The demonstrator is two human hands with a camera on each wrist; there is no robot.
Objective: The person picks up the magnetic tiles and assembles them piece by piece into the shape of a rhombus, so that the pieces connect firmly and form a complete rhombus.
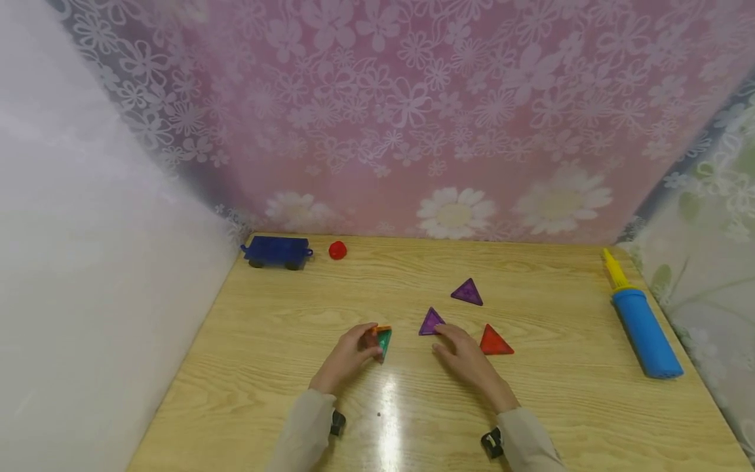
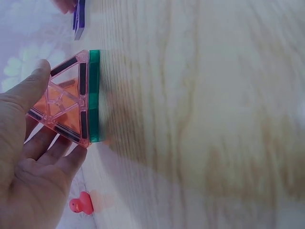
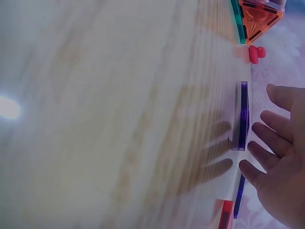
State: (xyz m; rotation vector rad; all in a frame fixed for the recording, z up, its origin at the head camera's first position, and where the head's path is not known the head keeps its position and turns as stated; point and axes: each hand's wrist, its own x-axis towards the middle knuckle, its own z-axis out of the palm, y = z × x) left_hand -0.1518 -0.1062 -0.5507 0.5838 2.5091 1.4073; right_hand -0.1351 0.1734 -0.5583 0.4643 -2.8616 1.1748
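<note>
My left hand (image 1: 348,357) holds a pink translucent triangle (image 2: 69,98) upright between thumb and fingers. It stands on a green triangle (image 2: 94,95) lying flat on the table, with an orange triangle (image 3: 259,21) leaning beside it. My right hand (image 1: 470,362) has its fingers spread at the near purple triangle (image 1: 431,322); in the right wrist view the fingertips (image 3: 257,128) are just off its edge, gripping nothing. A second purple triangle (image 1: 468,292) lies farther back, and a red triangle (image 1: 495,341) lies right of this hand.
At the back left of the wooden table (image 1: 265,367) are a dark blue toy wagon (image 1: 277,252) and a small red rubber duck (image 1: 337,250). A blue pump (image 1: 647,334) with a yellow nozzle lies along the right edge. Patterned cloth (image 1: 377,131) hangs behind the table.
</note>
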